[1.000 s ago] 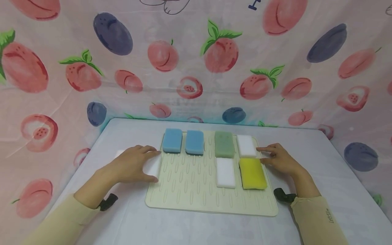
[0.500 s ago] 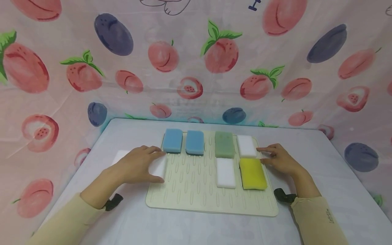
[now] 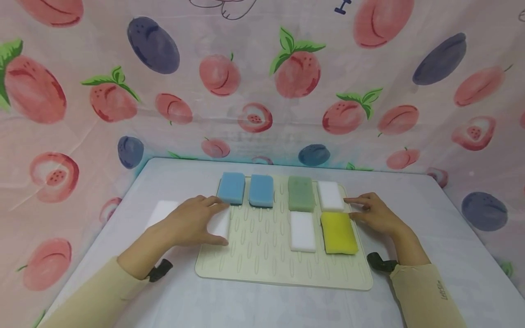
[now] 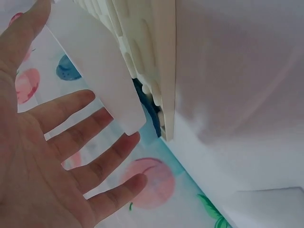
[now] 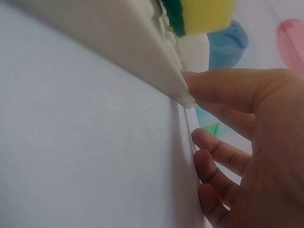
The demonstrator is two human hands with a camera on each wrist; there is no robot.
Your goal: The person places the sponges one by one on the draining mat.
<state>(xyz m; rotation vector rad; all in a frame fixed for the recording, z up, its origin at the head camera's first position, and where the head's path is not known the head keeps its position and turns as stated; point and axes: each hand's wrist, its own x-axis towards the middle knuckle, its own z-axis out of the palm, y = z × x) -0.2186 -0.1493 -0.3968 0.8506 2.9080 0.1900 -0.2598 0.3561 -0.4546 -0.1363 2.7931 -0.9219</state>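
Note:
My left hand [image 3: 189, 224] holds a white sponge [image 3: 220, 224] between thumb and fingers, over the left part of the cream ribbed mat [image 3: 262, 269]. In the left wrist view this white sponge [image 4: 95, 61] is tilted, and the fingertips meet its edge. My right hand [image 3: 378, 215] touches the mat's right edge with thumb and index finger; the right wrist view shows its other fingers loosely bent. On the mat lie two blue sponges, one at the back left corner [image 3: 232, 187] and one beside it [image 3: 261, 190], a green sponge [image 3: 301, 193], two white sponges [image 3: 330, 195] [image 3: 302, 231] and a yellow sponge [image 3: 338, 233].
Another white sponge [image 3: 163, 210] lies on the white table [image 3: 262, 305] left of the mat, partly behind my left hand. A fruit-print cloth [image 3: 254, 68] hangs behind and beside the table. Dark straps [image 3: 380, 263] show at both wrists.
My left hand has moved right with the white sponge, from the mat's left edge further over it. More of the white sponge on the table shows. The right hand stays put.

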